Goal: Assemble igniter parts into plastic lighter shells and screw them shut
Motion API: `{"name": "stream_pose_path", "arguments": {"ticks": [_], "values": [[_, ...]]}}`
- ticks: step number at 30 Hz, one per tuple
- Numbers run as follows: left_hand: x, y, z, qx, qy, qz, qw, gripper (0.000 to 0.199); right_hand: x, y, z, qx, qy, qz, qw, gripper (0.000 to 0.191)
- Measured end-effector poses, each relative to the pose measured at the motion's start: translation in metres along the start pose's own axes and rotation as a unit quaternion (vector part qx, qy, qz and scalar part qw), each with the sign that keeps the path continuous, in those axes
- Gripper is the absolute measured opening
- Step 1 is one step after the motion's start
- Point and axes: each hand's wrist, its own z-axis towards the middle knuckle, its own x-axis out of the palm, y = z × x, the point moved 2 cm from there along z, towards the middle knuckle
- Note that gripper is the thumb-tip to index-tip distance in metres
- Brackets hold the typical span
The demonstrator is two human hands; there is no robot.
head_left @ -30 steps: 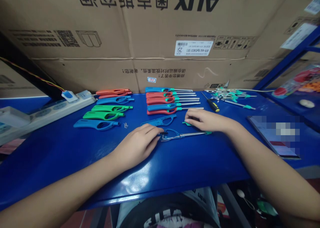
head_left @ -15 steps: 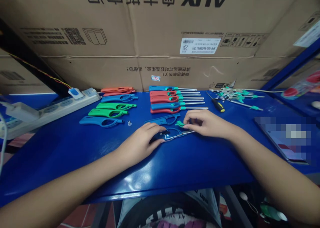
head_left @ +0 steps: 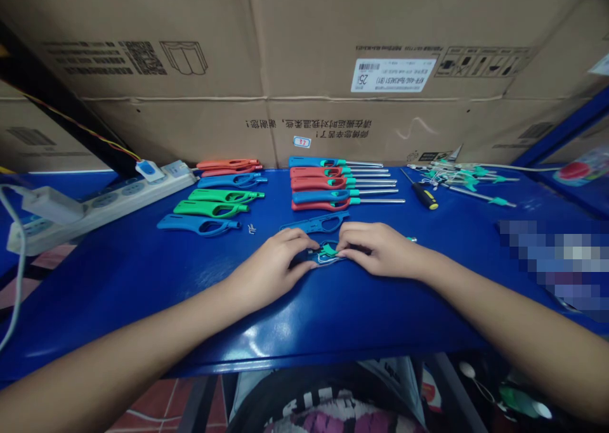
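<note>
My left hand [head_left: 271, 268] pinches the rear end of an open blue lighter half-shell [head_left: 324, 243] between thumb and fingers, low over the table. Thin white wires [head_left: 328, 260] and a small dark part lie in that shell. My right hand [head_left: 380, 249] holds a small green trigger [head_left: 328, 250] with its fingertips, right over the shell's handle opening. The lighter's metal tube passes behind this hand; only its tip [head_left: 413, 239] shows beyond the knuckles. Just behind both hands lies a loose blue half-shell [head_left: 316, 222]. Small screws [head_left: 252, 229] are to its left.
Assembled red and blue lighters [head_left: 320, 183] lie in a row behind. Orange, blue and green casings [head_left: 190, 208] and a power strip [head_left: 114, 203] are at left. At right are a screwdriver [head_left: 425, 195], metal tubes with green tips [head_left: 469, 180] and a blurred-out device [head_left: 552, 262].
My right hand has moved left and slightly down, bringing the green trigger from beside the shell to over its handle opening. My left hand keeps its grip. The view has shifted slightly.
</note>
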Motion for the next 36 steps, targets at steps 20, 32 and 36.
{"name": "stream_pose_path", "arguments": {"ticks": [20, 32, 36], "values": [[0.002, -0.005, -0.004, 0.016, 0.012, 0.041, 0.999, 0.023, 0.000, 0.009, -0.003, -0.078, -0.014, -0.120, 0.990, 0.023], [0.003, -0.006, -0.002, -0.008, 0.021, 0.023, 0.999, 0.022, -0.002, 0.016, -0.003, -0.127, -0.002, -0.214, 0.969, 0.027], [0.002, -0.006, -0.002, -0.015, 0.022, 0.011, 1.000, 0.022, -0.002, 0.017, -0.003, -0.144, -0.003, -0.238, 0.961, 0.026]]}}
